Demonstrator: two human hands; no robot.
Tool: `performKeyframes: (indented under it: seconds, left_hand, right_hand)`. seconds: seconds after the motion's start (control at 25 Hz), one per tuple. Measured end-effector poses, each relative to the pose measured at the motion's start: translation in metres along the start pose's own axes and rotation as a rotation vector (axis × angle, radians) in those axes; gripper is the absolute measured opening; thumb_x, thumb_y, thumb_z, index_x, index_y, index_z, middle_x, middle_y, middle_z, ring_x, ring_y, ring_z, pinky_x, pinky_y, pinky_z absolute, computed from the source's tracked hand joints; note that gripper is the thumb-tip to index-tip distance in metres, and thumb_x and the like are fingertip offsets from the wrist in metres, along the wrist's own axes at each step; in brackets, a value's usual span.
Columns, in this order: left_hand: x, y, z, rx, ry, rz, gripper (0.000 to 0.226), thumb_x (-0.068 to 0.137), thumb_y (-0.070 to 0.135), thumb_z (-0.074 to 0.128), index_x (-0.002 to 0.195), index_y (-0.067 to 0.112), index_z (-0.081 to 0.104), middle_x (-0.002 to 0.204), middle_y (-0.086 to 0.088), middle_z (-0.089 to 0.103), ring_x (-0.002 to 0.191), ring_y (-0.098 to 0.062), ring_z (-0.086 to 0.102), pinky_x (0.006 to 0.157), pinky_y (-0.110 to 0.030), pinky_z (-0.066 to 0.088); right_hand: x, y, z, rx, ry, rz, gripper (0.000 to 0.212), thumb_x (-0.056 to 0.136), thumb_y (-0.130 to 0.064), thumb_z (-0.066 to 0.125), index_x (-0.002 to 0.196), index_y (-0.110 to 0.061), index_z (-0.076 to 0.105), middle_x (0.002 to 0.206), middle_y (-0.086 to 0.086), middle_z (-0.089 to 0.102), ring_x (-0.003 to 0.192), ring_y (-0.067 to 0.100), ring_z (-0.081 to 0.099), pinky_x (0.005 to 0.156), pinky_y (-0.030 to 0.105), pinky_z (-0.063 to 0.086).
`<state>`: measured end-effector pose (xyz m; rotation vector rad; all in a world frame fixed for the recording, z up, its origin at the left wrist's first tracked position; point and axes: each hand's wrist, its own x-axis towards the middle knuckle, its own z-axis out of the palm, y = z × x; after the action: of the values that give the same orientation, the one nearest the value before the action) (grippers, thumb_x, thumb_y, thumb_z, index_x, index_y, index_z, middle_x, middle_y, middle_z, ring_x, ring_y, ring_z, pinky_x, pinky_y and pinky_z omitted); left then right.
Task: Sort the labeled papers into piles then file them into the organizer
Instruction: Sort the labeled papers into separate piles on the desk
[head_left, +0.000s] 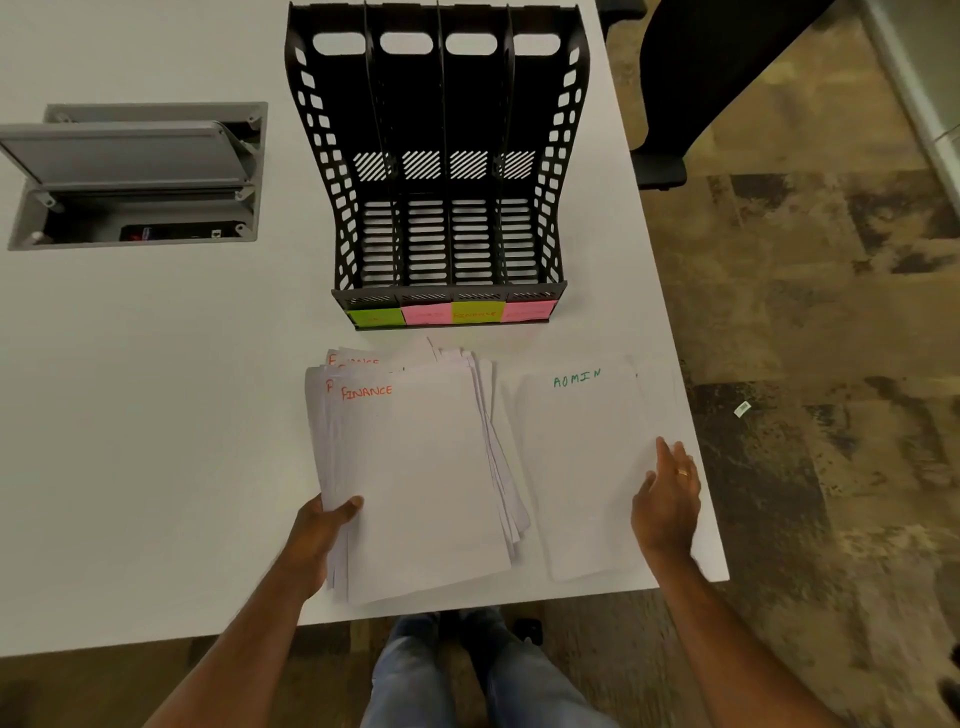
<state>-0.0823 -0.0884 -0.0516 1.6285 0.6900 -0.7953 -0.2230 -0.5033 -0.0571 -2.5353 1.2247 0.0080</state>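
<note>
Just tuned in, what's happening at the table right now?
A person is sorting labeled papers. The left hand grips a fanned stack topped by a FINANCE sheet, while the right hand rests open at the edge of an ADMIN sheet laid beside it. The black organizer behind them, sticky-labeled in front, shows no papers yet.

Left hand (323, 525) on paper stack (415, 483), before organizer (447, 171)

Single head-worn wide-angle cam, looking forward and steeply down from above the near edge of the white table (156, 415). Close range: both forearms enter from bottom, the black organizer (447, 171) up top, floor visible at right.
</note>
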Motion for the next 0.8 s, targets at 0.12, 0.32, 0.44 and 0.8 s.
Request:
performKeyframes:
  seconds: [0.12, 0.32, 0.44, 0.8]
  left_hand:
    - [-0.003, 0.002, 0.000, -0.018, -0.006, 0.000, 0.053, 0.092, 0.025, 0.069, 0.138, 0.006, 0.050, 0.131, -0.016, 0.061, 0.119, -0.041, 0.055, 0.108, -0.061, 0.041]
    - [-0.012, 0.004, -0.010, -0.066, -0.032, -0.035, 0.047, 0.092, 0.023, 0.069, 0.133, 0.004, 0.053, 0.127, -0.020, 0.064, 0.116, -0.042, 0.058, 0.106, -0.061, 0.044]
    - [-0.017, 0.002, -0.023, -0.103, -0.053, -0.044, 0.043, 0.092, 0.022, 0.069, 0.129, 0.005, 0.055, 0.123, -0.019, 0.065, 0.111, -0.040, 0.061, 0.101, -0.057, 0.048]
    - [0.001, 0.018, -0.086, -0.105, -0.200, -0.060, 0.050, 0.078, 0.039, 0.076, 0.119, 0.014, 0.064, 0.105, -0.006, 0.078, 0.101, -0.029, 0.072, 0.076, -0.035, 0.057]
  right_hand:
    - [0.005, -0.015, -0.005, 0.005, 0.055, 0.010, 0.045, 0.097, -0.007, 0.057, 0.141, -0.013, 0.052, 0.149, 0.014, 0.048, 0.137, 0.036, 0.043, 0.105, 0.057, 0.042]
    - [-0.042, -0.102, -0.005, 0.537, -0.114, -0.242, 0.019, 0.099, -0.020, 0.059, 0.118, -0.024, 0.061, 0.117, 0.000, 0.059, 0.106, 0.019, 0.061, 0.087, 0.039, 0.057]
    - [-0.084, -0.156, 0.015, 0.436, -0.428, -0.178, 0.043, 0.090, -0.049, 0.066, 0.124, -0.025, 0.055, 0.118, -0.007, 0.052, 0.107, 0.013, 0.056, 0.084, 0.038, 0.054]
    - [-0.116, -0.203, 0.051, 0.559, -0.462, 0.145, 0.028, 0.087, -0.032, 0.075, 0.103, -0.015, 0.060, 0.095, -0.005, 0.065, 0.085, 0.013, 0.063, 0.063, 0.015, 0.043]
